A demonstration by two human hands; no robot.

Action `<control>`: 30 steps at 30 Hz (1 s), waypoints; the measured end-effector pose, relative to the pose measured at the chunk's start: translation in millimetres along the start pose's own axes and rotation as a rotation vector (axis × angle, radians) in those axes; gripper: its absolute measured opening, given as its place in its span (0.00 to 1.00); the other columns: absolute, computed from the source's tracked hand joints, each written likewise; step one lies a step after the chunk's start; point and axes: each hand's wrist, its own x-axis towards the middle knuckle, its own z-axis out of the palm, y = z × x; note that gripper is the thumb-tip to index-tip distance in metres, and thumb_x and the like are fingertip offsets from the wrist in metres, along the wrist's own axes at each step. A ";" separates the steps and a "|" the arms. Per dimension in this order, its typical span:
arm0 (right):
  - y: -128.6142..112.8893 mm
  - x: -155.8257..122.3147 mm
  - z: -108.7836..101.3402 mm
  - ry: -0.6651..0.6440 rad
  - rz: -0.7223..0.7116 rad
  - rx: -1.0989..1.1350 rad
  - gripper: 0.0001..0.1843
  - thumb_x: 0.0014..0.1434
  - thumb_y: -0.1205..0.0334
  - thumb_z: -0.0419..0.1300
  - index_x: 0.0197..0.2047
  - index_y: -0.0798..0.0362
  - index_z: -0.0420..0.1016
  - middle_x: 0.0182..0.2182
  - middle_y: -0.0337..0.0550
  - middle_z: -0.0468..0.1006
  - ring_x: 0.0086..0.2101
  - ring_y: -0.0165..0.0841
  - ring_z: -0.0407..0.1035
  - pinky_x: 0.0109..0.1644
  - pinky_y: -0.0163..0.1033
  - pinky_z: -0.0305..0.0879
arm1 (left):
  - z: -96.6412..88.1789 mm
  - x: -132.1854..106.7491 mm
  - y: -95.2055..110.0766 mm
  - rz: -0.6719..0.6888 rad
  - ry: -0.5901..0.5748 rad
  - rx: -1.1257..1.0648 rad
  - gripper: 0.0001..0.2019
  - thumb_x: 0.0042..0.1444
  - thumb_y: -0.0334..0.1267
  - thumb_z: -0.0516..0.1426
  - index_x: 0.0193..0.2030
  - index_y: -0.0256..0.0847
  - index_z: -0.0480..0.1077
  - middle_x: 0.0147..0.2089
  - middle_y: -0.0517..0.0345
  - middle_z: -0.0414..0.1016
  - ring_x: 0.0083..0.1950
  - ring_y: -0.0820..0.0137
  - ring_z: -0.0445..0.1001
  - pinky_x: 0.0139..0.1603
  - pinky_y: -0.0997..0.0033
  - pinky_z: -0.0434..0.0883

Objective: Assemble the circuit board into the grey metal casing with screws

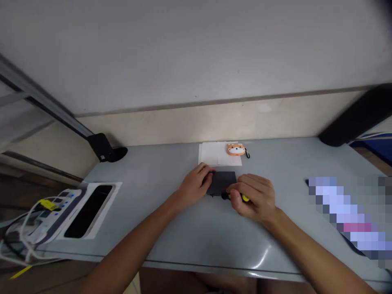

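A dark grey flat rectangular box [223, 182] lies on the grey table, close to its middle. My left hand [196, 184] is closed on the box's left edge, fingers at the far corner and thumb along the side. My right hand [255, 198] is wrapped round a short black-and-yellow tool [245, 197] whose black end points left, at the box's near right corner. Most of that tool is hidden in my fist, so its exact kind does not show. Whether its end touches the box, I cannot tell.
Behind the box, white paper sheets [212, 154] carry an orange-and-white animal-face case [236, 149] with a black clip. At left are a phone [88, 211] on paper and a power strip [58, 212] with cables. A pixelated object [346, 216] lies right; a black cylinder [355, 116] stands behind.
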 end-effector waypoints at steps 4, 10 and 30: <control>-0.5 0.4 -0.6 0.040 0.010 -0.001 0.15 0.64 0.71 0.54 0.27 0.51 0.73 0.17 0.35 0.71 0.19 0.27 0.59 0.24 0.36 0.56 | -0.1 -0.2 1.5 -0.007 -0.003 -0.018 0.14 0.70 0.33 0.47 0.54 0.43 0.73 0.51 0.52 0.75 0.52 0.65 0.76 0.57 0.62 0.76; -2.9 2.3 -2.5 0.123 0.042 0.077 0.15 0.64 0.73 0.53 0.27 0.51 0.72 0.17 0.35 0.72 0.18 0.26 0.61 0.24 0.35 0.58 | -7.9 -0.4 5.7 0.019 0.050 -0.136 0.14 0.73 0.39 0.48 0.51 0.42 0.74 0.50 0.51 0.73 0.53 0.64 0.74 0.59 0.61 0.73; 25.5 8.8 -3.0 0.397 0.965 0.170 0.21 0.58 0.53 0.51 0.18 0.50 0.72 0.16 0.36 0.68 0.21 0.30 0.62 0.26 0.35 0.56 | -14.8 3.5 -5.2 0.122 -0.120 -0.186 0.13 0.70 0.46 0.59 0.38 0.45 0.81 0.53 0.51 0.74 0.54 0.64 0.70 0.62 0.59 0.69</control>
